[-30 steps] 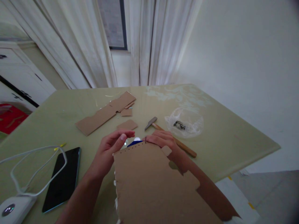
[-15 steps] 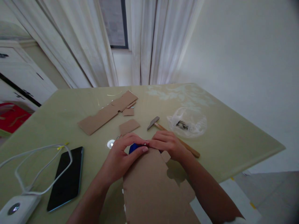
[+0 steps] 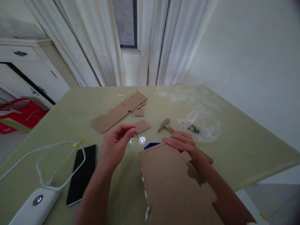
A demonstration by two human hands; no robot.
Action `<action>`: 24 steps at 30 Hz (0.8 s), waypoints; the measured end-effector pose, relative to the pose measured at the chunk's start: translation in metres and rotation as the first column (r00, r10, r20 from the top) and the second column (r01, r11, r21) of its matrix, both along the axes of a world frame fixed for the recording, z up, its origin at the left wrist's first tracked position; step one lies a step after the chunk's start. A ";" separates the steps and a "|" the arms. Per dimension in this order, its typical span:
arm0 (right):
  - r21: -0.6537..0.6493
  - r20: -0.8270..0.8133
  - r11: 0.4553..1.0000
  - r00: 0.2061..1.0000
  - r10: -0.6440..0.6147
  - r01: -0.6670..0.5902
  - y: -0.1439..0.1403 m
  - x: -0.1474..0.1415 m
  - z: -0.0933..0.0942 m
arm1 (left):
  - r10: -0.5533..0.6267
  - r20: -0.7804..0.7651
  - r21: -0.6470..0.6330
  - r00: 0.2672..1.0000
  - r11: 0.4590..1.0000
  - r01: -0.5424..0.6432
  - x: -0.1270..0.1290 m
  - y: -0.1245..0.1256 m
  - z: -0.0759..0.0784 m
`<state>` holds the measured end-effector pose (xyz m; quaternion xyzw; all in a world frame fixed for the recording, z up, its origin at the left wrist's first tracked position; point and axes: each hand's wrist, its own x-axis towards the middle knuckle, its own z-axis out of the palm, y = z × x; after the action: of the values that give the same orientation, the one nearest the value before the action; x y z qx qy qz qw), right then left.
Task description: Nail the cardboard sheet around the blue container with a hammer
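A large brown cardboard sheet (image 3: 173, 181) with a row of small holes along its far edge lies over the near table edge. My right hand (image 3: 181, 142) rests flat on its far right corner, holding it down. A blue object (image 3: 152, 145) peeks out from under that edge. My left hand (image 3: 117, 143) is lifted left of the sheet, thumb and forefinger pinched on a small thin nail (image 3: 136, 135). Behind my right hand lies a hammer (image 3: 168, 126) with a wooden handle.
Cardboard strips (image 3: 119, 111) and scraps (image 3: 142, 126) lie farther back. A clear plastic bag (image 3: 201, 126) with dark nails sits at the right. A black phone (image 3: 82, 173), a white cable (image 3: 47, 156) and a white power bank (image 3: 35, 206) lie at the left. The green table (image 3: 246, 147) ends near right.
My left hand has lifted off the cardboard's far edge and moved left, now pinching a nail. The right hand stays on the sheet. The camera has shifted left.
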<state>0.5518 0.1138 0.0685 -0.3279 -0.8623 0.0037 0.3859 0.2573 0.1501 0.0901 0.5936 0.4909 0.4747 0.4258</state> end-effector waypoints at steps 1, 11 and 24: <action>0.002 -0.030 1.000 0.999 -0.013 0.013 0.002 0.003 -0.002 | -0.038 -0.163 -0.028 0.986 0.999 0.034 -0.006 0.004 -0.005; 0.057 0.057 0.994 0.993 -0.101 0.097 0.006 0.022 0.002 | -0.183 -0.863 -0.206 0.471 0.979 0.003 -0.023 0.013 -0.033; -0.076 -0.252 0.979 0.946 -0.204 0.191 -0.002 0.056 0.012 | -0.031 -0.442 0.306 0.897 0.934 0.183 0.007 -0.097 -0.034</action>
<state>0.6077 0.1118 0.0802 -0.4190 -0.7669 0.0295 0.4852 0.2644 0.0530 0.0559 0.7744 0.4494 0.3849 0.2239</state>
